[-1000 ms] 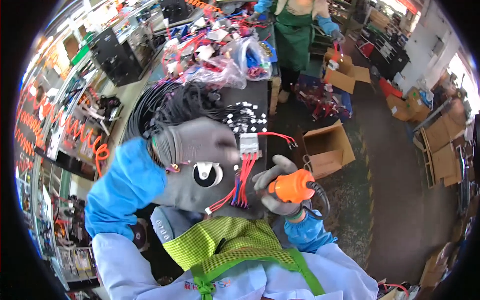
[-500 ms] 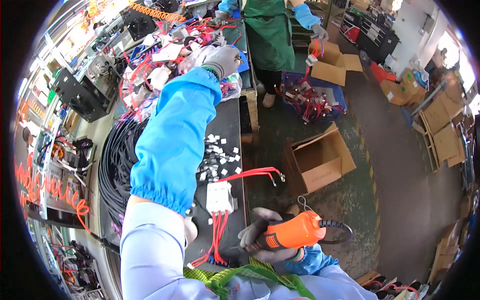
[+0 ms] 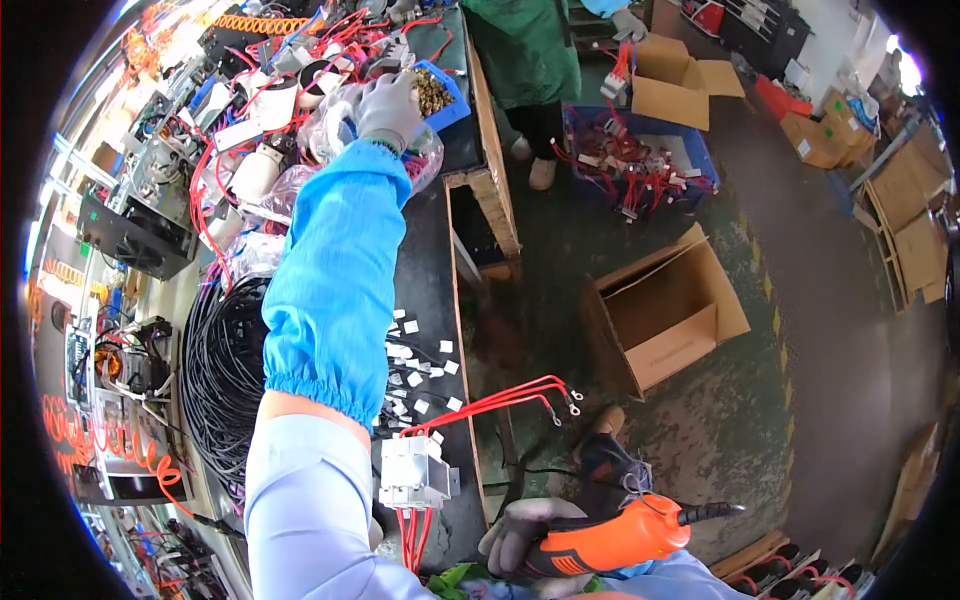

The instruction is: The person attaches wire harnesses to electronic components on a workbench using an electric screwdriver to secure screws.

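My left hand (image 3: 390, 112), in a grey glove, is stretched far forward over the bench, fingers curled at the left edge of a small blue bin (image 3: 450, 108) of brass-coloured screws (image 3: 432, 92). Whatever those fingers hold is hidden. Low at the right, my gloved right hand (image 3: 520, 540) is wrapped around an orange and black power screwdriver (image 3: 620, 535) with a black cord, tilted past the bench edge. A white and silver boxy electrical part (image 3: 412, 470) lies on the dark bench (image 3: 425, 250). Its red wires run both ways, one bundle ending in ring terminals.
Beside my left arm lie a black cable coil (image 3: 222, 380) and several white connectors (image 3: 420, 370). Wired parts (image 3: 270, 105) pile up at the far left. On the floor stand an open carton (image 3: 670, 320) and a blue crate (image 3: 700, 155). A co-worker in a green apron (image 3: 525, 50) stands beyond.
My left hand has drawn slightly left off the bin, uncovering the screws. The view has shifted, so the boxy part sits lower. My right hand keeps hold of the screwdriver.
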A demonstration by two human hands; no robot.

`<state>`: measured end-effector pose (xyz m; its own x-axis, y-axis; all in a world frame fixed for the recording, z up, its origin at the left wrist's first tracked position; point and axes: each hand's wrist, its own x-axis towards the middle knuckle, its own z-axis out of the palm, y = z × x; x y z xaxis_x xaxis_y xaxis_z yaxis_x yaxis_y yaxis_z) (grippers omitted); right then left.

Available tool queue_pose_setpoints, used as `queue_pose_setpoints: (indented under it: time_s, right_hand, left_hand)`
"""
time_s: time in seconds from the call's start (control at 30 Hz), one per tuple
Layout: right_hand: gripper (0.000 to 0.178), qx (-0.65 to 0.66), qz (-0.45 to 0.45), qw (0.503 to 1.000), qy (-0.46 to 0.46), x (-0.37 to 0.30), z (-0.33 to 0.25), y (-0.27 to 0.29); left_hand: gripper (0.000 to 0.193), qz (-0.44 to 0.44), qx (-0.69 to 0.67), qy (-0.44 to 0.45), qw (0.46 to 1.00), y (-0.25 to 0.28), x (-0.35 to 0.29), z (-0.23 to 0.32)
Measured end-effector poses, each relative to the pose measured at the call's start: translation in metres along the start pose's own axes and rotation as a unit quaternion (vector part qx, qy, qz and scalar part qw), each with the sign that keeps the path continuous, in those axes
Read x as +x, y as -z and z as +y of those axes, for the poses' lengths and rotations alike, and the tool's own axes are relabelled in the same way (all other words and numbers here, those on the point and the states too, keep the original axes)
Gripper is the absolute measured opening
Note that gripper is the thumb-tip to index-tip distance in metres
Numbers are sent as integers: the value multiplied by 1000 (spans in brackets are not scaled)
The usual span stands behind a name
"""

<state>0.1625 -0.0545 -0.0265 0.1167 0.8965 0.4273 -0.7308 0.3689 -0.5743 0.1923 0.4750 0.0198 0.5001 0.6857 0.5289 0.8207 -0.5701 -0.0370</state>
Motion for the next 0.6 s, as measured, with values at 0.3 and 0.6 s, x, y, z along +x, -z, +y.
queue_pose_setpoints:
  time_s: [0.3,0.6]
  right_hand:
    - [82,84,19,996,15,-2,3,-1]
    - [57,181,90,974,98,1,23,-26]
  left_hand:
    - [32,-120,55,-3,991,11,17,5]
    - [26,-8,-40,54,998,-8,33,-17]
